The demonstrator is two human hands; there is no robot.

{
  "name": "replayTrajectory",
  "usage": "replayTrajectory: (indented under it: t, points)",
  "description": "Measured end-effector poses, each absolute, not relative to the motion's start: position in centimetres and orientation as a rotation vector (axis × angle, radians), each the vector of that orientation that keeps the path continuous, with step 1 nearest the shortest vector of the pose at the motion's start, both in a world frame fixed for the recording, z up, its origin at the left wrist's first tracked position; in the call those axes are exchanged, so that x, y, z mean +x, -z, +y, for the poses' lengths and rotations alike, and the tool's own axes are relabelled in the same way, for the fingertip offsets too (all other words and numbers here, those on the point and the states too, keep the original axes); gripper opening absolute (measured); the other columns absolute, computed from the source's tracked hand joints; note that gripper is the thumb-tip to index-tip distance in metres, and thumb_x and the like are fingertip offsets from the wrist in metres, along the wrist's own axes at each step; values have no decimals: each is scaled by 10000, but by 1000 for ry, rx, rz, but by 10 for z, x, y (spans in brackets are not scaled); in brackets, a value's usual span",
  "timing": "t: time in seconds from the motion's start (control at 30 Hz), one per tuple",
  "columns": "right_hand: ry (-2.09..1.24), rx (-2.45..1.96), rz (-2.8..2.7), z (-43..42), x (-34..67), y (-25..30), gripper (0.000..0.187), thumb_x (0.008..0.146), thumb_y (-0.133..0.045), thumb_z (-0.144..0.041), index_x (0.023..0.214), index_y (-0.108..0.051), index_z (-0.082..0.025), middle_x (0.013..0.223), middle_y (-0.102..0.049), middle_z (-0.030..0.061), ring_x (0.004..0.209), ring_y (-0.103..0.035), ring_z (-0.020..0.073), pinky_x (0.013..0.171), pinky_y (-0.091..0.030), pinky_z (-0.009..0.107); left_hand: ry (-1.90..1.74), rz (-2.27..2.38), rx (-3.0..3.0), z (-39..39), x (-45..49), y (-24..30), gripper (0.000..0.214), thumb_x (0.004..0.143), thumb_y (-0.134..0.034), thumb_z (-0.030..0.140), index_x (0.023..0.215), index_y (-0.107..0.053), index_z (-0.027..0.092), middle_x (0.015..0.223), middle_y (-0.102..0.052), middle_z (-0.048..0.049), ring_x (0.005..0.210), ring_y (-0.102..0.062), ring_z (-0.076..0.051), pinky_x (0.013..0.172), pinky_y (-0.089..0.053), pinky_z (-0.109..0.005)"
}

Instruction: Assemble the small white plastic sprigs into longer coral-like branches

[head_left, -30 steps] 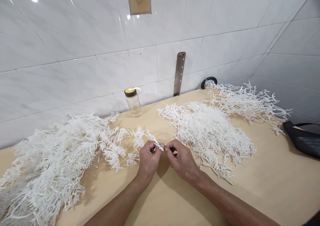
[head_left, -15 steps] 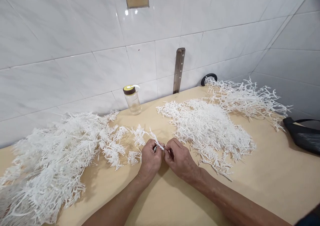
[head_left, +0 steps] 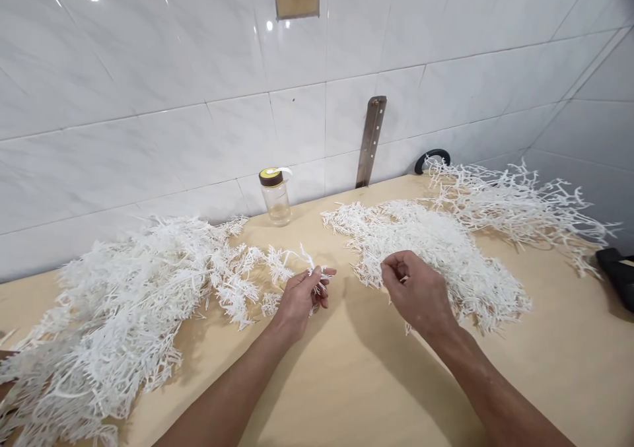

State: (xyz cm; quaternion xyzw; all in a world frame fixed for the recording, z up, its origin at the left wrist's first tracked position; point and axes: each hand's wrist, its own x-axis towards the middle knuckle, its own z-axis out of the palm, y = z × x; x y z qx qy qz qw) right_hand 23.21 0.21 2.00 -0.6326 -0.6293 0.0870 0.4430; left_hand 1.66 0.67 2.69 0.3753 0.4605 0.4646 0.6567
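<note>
My left hand [head_left: 300, 298] pinches a small white plastic sprig [head_left: 306, 262] near the middle of the wooden table [head_left: 356, 381]. The sprig's branches stick up and left from my fingers. My right hand [head_left: 416, 291] hovers over the near edge of the middle heap of white plastic pieces [head_left: 436, 249], fingers curled on a small white piece. A large heap of branched white plastic sprigs [head_left: 119, 315] lies to the left of my left hand.
A small clear jar with a brown and yellow lid [head_left: 275, 196] stands against the tiled wall. A metal bracket [head_left: 370, 140] leans on the wall. A third heap of thin white stems [head_left: 515, 199] lies far right, beside a black object [head_left: 619, 269].
My hands were together on one sprig. They have parted: my right hand moved right to the middle heap with a small piece, and my left hand kept the sprig.
</note>
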Motion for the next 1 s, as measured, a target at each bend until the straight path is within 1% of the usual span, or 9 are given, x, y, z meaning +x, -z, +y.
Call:
replayTrajectory:
  t: [0.13,0.2,0.27,0.33,0.4,0.5,0.73,0.9,1.0]
  points:
    - [-92,-1570,-1660,6,247,-21,195,910,-480,-280,906,-656,-197,908,-703,84,659,-622,191,659,-475,345,-978,1002,829,4,16,-31,488,747,-706,519,992,-755,100,700,-589,-45,581,-554,-131,557,-400,-264]
    - [-98,-1524,-1667,5,243,-23,224,931,-465,-287,924,-667,-190,954,-701,95,665,-619,189,654,-481,347,-953,1004,832,3,17,-31,503,757,-700,517,1036,-745,101,715,-605,-46,574,-563,-130,564,-395,-266]
    - [-201,-1447,-1649,1,233,-26,222,942,-483,-306,938,-669,-184,950,-693,93,658,-614,179,623,-490,328,-943,1000,837,2,19,-30,526,767,-700,520,1090,-729,105,744,-628,-53,599,-583,-139,595,-417,-275]
    - [-392,-1368,-1635,-5,218,-29,217,948,-506,-327,976,-671,-189,963,-687,87,667,-622,170,600,-503,308,-960,988,822,0,22,-28,539,762,-724,512,1126,-715,114,806,-660,-69,687,-617,-158,682,-464,-296]
    - [-573,-1302,-1659,-11,203,-29,218,947,-527,-339,1029,-673,-200,1004,-681,85,687,-632,168,604,-521,302,-966,964,805,-2,26,-28,530,756,-746,511,1119,-715,126,868,-687,-84,776,-640,-182,782,-493,-330]
    - [-702,-1227,-1692,-15,187,-27,222,944,-534,-336,1057,-680,-212,1051,-665,86,708,-631,159,608,-534,293,-949,861,816,-7,31,-30,473,792,-721,515,1076,-720,137,947,-712,-106,859,-662,-217,846,-506,-363]
    - [-766,-1244,-1649,-13,183,-23,173,916,-562,-326,896,-696,-219,914,-674,55,739,-611,171,623,-500,281,-940,778,838,-9,34,-32,466,829,-695,500,1154,-706,166,1088,-708,-118,981,-658,-246,896,-510,-379]
    - [-808,-1291,-1647,-13,181,-25,187,918,-535,-322,822,-641,-202,798,-666,31,695,-596,166,576,-448,265,-914,761,816,-8,33,-35,473,786,-750,449,1151,-714,151,1027,-724,-125,951,-670,-256,863,-508,-368]
    - [-838,-1277,-1676,-15,181,-28,187,926,-514,-317,834,-623,-196,748,-648,15,634,-572,150,555,-427,262,-934,778,791,-7,31,-37,415,746,-781,386,1079,-740,141,968,-729,-121,908,-673,-252,834,-501,-361]
